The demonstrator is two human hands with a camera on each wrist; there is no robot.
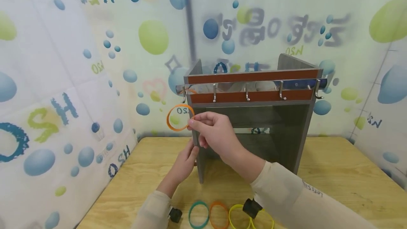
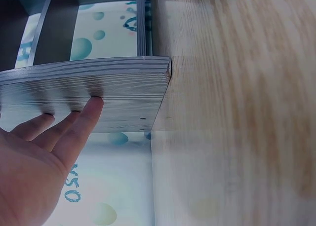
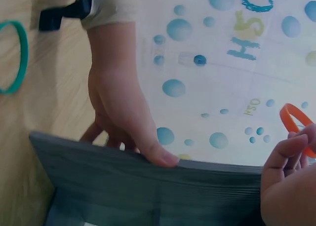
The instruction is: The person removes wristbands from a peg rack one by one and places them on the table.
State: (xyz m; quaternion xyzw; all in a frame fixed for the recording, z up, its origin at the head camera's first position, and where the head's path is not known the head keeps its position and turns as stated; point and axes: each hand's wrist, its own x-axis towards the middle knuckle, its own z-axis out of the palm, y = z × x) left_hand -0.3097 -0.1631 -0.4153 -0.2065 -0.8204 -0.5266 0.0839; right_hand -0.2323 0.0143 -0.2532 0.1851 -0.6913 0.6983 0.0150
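In the head view my right hand (image 1: 216, 131) pinches an orange silicone wristband (image 1: 167, 118) between thumb and fingers, at the left of the grey wooden rack (image 1: 198, 165). The band hangs clear in front, below the leftmost metal hook (image 1: 183, 94). My left hand (image 1: 182, 165) rests against the rack's left side panel. Its straight fingers (image 2: 81, 125) press the outer face in the left wrist view, while the thumb (image 3: 165, 158) lies over the front edge in the right wrist view.
Several metal hooks line a rail (image 1: 235, 87) across the rack's top. On the wooden table (image 1: 127, 193), near the front edge, lie a teal wristband (image 1: 189, 216), another orange wristband (image 1: 211, 216) and yellow wristbands (image 1: 231, 218). A patterned curtain (image 1: 79, 116) surrounds the table.
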